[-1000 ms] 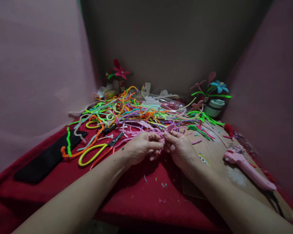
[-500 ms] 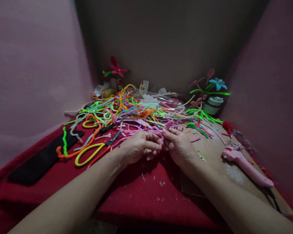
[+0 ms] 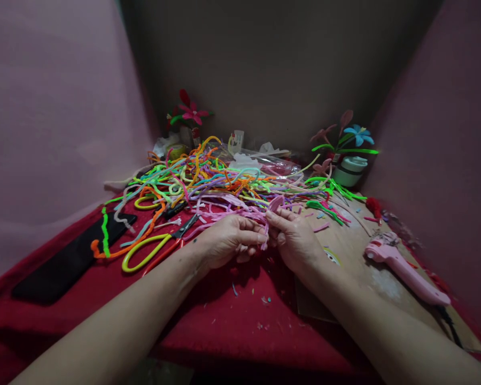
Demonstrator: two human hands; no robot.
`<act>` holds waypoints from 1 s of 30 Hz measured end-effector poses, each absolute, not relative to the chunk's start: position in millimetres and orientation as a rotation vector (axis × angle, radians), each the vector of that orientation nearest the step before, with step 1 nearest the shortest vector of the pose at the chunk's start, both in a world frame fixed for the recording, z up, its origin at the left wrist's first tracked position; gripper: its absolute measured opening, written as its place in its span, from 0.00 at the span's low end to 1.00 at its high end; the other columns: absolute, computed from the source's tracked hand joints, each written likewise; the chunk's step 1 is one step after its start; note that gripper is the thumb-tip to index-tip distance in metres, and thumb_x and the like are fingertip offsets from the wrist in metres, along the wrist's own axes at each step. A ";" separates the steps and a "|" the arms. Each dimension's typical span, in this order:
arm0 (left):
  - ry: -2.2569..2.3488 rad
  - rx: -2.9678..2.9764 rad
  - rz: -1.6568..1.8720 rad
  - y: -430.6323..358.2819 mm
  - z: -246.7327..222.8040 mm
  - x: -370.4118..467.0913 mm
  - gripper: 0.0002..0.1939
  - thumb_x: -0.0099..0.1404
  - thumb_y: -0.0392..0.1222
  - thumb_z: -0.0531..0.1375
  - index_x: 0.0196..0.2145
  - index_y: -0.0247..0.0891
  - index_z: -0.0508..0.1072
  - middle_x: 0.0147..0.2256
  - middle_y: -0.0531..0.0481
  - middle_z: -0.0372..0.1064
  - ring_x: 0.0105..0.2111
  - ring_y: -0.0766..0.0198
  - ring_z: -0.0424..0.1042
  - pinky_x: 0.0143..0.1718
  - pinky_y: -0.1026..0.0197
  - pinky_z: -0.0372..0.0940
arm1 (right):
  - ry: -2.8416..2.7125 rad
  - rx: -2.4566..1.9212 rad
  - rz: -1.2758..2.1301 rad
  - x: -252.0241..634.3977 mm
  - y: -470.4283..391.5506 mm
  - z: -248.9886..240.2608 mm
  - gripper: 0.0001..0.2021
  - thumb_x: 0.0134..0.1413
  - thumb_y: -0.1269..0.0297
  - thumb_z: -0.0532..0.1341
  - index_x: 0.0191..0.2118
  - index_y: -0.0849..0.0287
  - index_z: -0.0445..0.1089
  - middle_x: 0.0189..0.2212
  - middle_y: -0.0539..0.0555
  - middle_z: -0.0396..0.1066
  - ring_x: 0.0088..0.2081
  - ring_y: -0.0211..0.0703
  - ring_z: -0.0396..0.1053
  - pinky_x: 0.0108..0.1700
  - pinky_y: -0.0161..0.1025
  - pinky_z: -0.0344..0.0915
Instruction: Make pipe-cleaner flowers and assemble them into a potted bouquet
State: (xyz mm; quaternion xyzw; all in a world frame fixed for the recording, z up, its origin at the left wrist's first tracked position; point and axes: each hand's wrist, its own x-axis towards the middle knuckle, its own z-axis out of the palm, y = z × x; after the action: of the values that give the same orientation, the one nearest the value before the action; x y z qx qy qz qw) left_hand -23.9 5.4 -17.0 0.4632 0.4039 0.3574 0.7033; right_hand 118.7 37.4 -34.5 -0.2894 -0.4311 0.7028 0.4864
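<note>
Near the middle of the red-covered table, my left hand (image 3: 234, 239) pinches the lower part of a pink pipe cleaner piece (image 3: 276, 203). The thumb and fingers of my right hand (image 3: 291, 232) close on the same piece, whose looped end rises above them. My two hands are close together, with a small gap between the wrists. Behind them spreads a heap of coloured pipe cleaners (image 3: 208, 176), its pink and lilac strands nearest my fingers. Parts of my fingers' undersides are hidden.
Yellow-and-red-handled scissors (image 3: 148, 251) and a black flat object (image 3: 60, 267) lie left. A pink glue gun (image 3: 409, 267) rests on brown board (image 3: 356, 251) at right. Pipe cleaner flowers (image 3: 192, 112) and a blue flower (image 3: 358, 135) stand behind.
My left fingers have shifted slightly along the pink piece, and its looped end is turned a little differently. The view has moved slightly.
</note>
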 end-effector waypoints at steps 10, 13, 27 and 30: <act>0.840 0.962 0.804 2.5 -16.5 -17.6 0.03 0.54 0.34 0.59 0.26 0.30 0.68 0.19 0.52 0.67 0.15 0.71 0.65 0.14 0.69 0.64 | -1.026 -0.707 1.702 119.0 38.3 -33.4 0.12 0.39 0.63 0.66 0.24 0.60 0.62 0.14 0.43 0.58 0.14 0.29 0.52 0.15 0.30 0.49; 0.856 1.018 0.807 3.2 -20.0 -17.5 0.05 0.57 0.36 0.58 0.26 0.30 0.68 0.15 0.53 0.65 0.12 0.72 0.63 0.12 0.70 0.62 | -1.032 -0.703 1.678 119.6 40.3 -35.2 0.11 0.40 0.63 0.66 0.24 0.60 0.62 0.13 0.43 0.57 0.14 0.29 0.51 0.16 0.30 0.47; 0.863 0.961 0.826 3.6 -17.4 -16.6 0.04 0.55 0.35 0.58 0.25 0.31 0.67 0.18 0.53 0.64 0.12 0.73 0.61 0.12 0.69 0.62 | -1.020 -0.694 1.678 119.4 39.6 -33.6 0.11 0.41 0.65 0.65 0.22 0.60 0.61 0.13 0.42 0.56 0.14 0.28 0.50 0.16 0.30 0.46; 0.872 0.963 0.803 2.8 -16.6 -16.4 0.05 0.55 0.35 0.58 0.24 0.32 0.66 0.17 0.54 0.64 0.12 0.72 0.61 0.12 0.68 0.62 | -1.007 -0.699 1.690 119.0 39.3 -32.9 0.11 0.41 0.65 0.65 0.22 0.60 0.60 0.12 0.42 0.55 0.13 0.28 0.50 0.16 0.30 0.46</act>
State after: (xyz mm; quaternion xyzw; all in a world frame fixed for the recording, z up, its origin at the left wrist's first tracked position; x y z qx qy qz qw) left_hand -16.4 2.8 -16.6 0.4362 0.3950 0.3635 0.7222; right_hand 119.0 39.3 -32.9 -0.2894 -0.4168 0.6996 0.5031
